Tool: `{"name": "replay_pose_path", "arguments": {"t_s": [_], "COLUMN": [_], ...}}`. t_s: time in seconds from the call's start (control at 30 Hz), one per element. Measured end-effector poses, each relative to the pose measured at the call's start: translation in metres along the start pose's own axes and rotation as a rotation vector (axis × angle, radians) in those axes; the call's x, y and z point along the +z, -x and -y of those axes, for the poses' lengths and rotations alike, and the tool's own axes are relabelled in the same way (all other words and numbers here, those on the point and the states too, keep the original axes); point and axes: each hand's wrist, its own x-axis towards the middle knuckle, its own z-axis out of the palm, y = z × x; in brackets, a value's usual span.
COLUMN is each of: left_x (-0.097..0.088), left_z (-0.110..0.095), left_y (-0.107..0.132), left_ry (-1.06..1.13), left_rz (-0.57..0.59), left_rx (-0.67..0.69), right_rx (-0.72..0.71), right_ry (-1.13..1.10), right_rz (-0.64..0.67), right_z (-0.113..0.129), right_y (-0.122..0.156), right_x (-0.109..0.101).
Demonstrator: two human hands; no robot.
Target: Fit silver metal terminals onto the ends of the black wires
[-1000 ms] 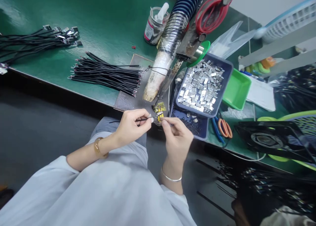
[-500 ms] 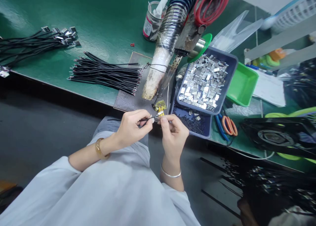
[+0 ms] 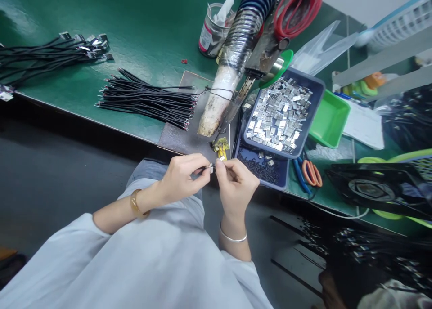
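My left hand (image 3: 185,176) is closed, thumb and forefinger pinching a thin black cable (image 3: 203,167) near its end. Close beside it, my right hand (image 3: 236,181) is also closed in a pinch; what its fingertips hold is too small and hidden to make out. Just beyond both hands is a yellow fixture (image 3: 222,152) with a small shiny metal piece on it and a yellow-green sponge-like lump (image 3: 221,142) behind. A soldering iron (image 3: 232,109) slants down toward it, alongside a white-ended suction hose (image 3: 216,104).
A bundle of black cables (image 3: 148,100) lies on the left; cables with metal plugs (image 3: 94,47) lie farther left. On the right, a tray of metal connector shells (image 3: 278,115) overlaps a lower tray of small black parts (image 3: 259,169). Beyond are a green bin (image 3: 329,120) and orange-handled pliers (image 3: 312,173).
My hands have drawn slightly toward me, off the yellow fixture. The cable end, then stretched between my fingers, is now mostly covered by them. The view has shifted a little.
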Motion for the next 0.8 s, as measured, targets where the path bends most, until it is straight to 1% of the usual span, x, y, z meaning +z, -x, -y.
{"name": "replay_pose_path", "arguments": {"t_s": [0.2,0.33,0.5,0.67,0.73,0.8], "left_x": [-0.003,-0.004,-0.005,-0.006,-0.008,-0.011], "left_z": [0.002,0.003,0.003,0.003,0.004,0.005], "left_y": [0.001,0.001,0.001,0.001,0.000,-0.001], "left_ry": [-0.087,-0.115,-0.129,-0.134,-0.073,0.045], "left_rz": [-0.001,-0.026,-0.045,-0.050,-0.022,0.023], "left_rx": [0.101,0.135,0.163,0.195,0.163,0.066], "right_rx": [0.016,0.041,0.126,0.229,0.252,0.254], "right_ry": [-0.048,-0.096,-0.189,-0.201,-0.260,-0.328], "right_rz": [0.030,0.047,0.067,0.026,0.054,0.082], "right_z": [0.002,0.003,0.001,-0.002,-0.002,-0.003], "right_y": [-0.001,-0.001,-0.001,-0.004,-0.006,-0.006], "right_x": [-0.001,-0.002,-0.004,-0.005,-0.004,-0.004]}}
